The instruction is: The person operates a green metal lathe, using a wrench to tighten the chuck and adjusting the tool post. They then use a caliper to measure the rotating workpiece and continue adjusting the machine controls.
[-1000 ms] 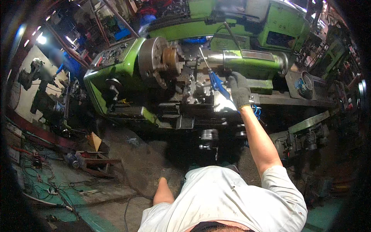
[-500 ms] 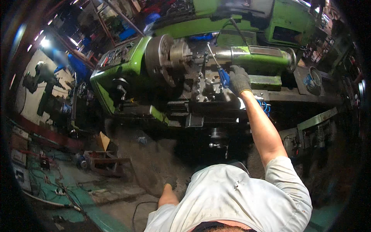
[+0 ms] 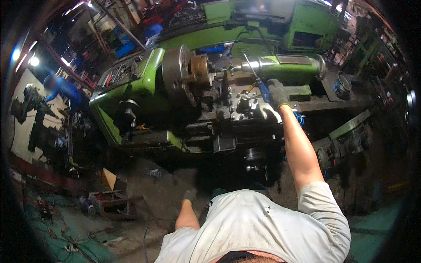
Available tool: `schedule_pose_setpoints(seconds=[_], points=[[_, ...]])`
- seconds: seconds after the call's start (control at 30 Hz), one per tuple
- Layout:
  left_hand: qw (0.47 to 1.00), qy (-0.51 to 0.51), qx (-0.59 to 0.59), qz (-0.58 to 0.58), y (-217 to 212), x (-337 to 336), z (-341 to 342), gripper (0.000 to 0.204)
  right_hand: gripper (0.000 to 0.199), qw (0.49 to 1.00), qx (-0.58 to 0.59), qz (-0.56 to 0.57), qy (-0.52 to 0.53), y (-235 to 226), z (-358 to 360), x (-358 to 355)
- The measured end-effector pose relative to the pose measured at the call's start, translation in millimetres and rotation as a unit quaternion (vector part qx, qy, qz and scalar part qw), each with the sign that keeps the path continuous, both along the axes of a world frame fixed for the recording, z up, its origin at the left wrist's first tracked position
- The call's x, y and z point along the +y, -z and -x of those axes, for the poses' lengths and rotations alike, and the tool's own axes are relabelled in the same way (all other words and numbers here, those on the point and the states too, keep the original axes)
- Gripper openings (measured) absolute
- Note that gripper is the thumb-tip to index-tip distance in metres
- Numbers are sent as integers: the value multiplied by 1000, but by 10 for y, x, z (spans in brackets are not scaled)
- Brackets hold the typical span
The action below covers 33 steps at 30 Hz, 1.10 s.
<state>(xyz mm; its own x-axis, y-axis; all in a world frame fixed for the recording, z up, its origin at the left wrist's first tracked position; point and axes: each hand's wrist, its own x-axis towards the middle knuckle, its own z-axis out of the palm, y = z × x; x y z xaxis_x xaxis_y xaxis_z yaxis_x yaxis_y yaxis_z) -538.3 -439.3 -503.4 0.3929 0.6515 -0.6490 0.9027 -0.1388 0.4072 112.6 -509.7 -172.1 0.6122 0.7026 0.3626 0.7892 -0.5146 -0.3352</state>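
Gripping a blue-handled tool (image 3: 262, 90), your gloved right hand (image 3: 276, 93) has its fingers closed around the handle above the lathe carriage (image 3: 245, 109), just right of the chuck (image 3: 184, 72). Your left hand (image 3: 189, 195) hangs low over open floor (image 3: 144, 184), well apart from the machine's edge; whether its fingers are curled, you cannot tell.

Machine workshop. Large green lathe (image 3: 184, 92) at centre; second green machine (image 3: 280, 22) behind it; dark machinery (image 3: 30, 105) to its left; scrap and cables (image 3: 66, 228) on floor below.
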Motion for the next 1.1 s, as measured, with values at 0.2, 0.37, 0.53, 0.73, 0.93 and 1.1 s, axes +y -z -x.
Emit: schedule_pose_setpoints(seconds=[0.2, 0.37, 0.53, 0.73, 0.93, 1.1], points=[[995, 47, 89, -24, 166, 107, -17, 51, 42, 988, 126, -24, 87, -110, 106, 12], [988, 93, 115, -45, 461, 142, 191, 48, 36, 995, -52, 82, 5, -348, 267, -77], [978, 178, 96, -52, 44, -111, -18, 46, 36, 1000, 8, 11, 22, 59, -84, -51], [974, 163, 155, 1, -366, -516, -42, 49, 36, 997, 71, -2, 9, -342, 359, 2], [994, 18, 107, -32, -626, -749, -437, 60, 35, 995, 92, -16, 33, -404, 288, -63], [992, -104, 71, 3, -572, -883, -650, 67, 34, 985, 155, -56, 55, -374, 231, -32]])
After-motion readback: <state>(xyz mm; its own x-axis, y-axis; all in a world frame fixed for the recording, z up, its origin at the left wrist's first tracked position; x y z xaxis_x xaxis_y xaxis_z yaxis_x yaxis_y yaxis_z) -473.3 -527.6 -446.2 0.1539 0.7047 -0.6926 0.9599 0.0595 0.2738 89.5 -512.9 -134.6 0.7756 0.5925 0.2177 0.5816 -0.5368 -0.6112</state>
